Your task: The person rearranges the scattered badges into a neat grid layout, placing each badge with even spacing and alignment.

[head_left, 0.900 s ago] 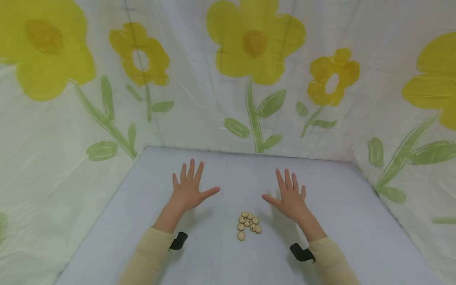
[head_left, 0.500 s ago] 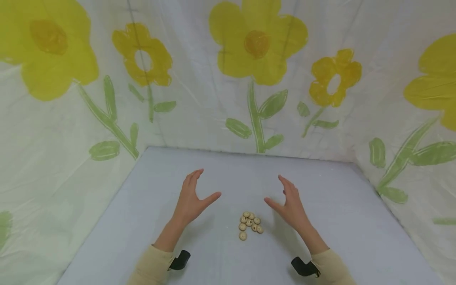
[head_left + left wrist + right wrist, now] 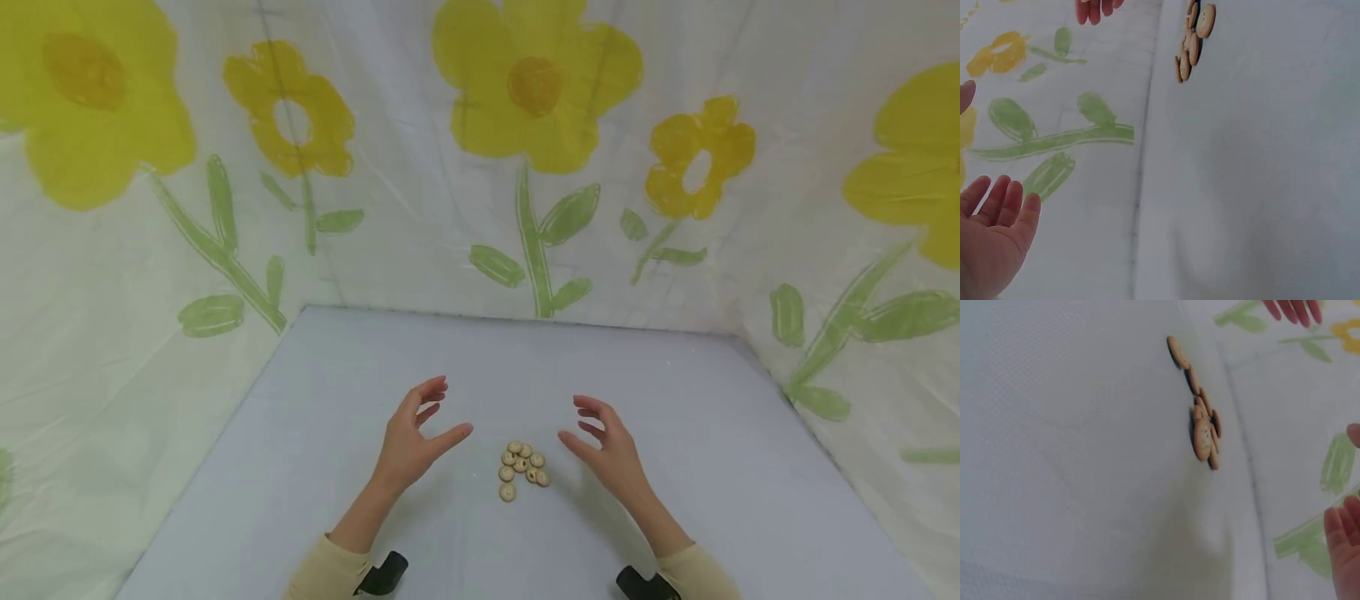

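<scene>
Several small round tan discs with dark marks [image 3: 521, 465] lie in a loose cluster on the table, some overlapping, with one disc [image 3: 507, 492] at the near end. My left hand [image 3: 408, 446] hovers to the left of them, fingers loosely bent and thumb apart, holding nothing. On the other side my right hand [image 3: 613, 454] mirrors it, also bare, its thumb pointing toward the discs. In the left wrist view the left palm [image 3: 991, 253] shows at lower left, away from the discs [image 3: 1206, 20]. The right wrist view has the right fingers [image 3: 1338, 534] at its edge and the discs [image 3: 1202, 439] near the middle.
The pale table [image 3: 300, 442] stretches around the discs. Behind it and along both sides hangs a white sheet [image 3: 412, 267] painted with yellow flowers. A black wrist-worn device sits on the left wrist [image 3: 385, 573] and another device [image 3: 645, 585] on the right.
Both hands have gone from spread, straight fingers to loosely bent ones, turning their palms toward each other. They have drawn slightly nearer and lower in the head view. The discs stay put.
</scene>
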`<state>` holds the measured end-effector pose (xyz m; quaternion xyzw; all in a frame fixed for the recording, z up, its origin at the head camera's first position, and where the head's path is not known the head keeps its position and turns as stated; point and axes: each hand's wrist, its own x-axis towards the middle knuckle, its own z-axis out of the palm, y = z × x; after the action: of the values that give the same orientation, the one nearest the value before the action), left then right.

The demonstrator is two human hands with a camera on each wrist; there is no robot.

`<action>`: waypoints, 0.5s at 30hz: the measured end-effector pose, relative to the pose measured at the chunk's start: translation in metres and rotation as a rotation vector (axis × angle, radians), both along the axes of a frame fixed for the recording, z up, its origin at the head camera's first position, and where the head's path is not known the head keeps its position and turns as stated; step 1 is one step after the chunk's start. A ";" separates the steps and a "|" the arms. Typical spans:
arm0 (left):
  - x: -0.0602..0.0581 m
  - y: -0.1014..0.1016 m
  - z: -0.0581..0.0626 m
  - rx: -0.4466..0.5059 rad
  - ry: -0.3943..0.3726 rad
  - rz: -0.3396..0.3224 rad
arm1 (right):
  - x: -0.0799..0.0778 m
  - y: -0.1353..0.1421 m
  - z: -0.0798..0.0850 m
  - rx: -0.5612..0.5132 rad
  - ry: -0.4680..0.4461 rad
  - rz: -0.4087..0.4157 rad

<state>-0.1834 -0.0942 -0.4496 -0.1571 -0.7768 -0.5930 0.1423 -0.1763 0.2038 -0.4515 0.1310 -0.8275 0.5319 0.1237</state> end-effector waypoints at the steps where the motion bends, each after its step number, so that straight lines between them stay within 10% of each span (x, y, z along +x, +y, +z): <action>1: 0.001 0.001 -0.002 -0.005 -0.012 -0.006 | 0.004 -0.001 0.003 -0.001 -0.014 0.007; 9: 0.011 0.008 -0.013 -0.025 -0.088 -0.068 | 0.015 -0.004 -0.002 0.019 -0.067 0.069; 15: 0.019 0.016 -0.021 -0.069 -0.139 -0.150 | 0.009 0.004 -0.037 0.054 -0.086 0.129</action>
<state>-0.1648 -0.0782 -0.4706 -0.1781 -0.7908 -0.5843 0.0380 -0.1674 0.2073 -0.4887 0.1644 -0.8359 0.5212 0.0498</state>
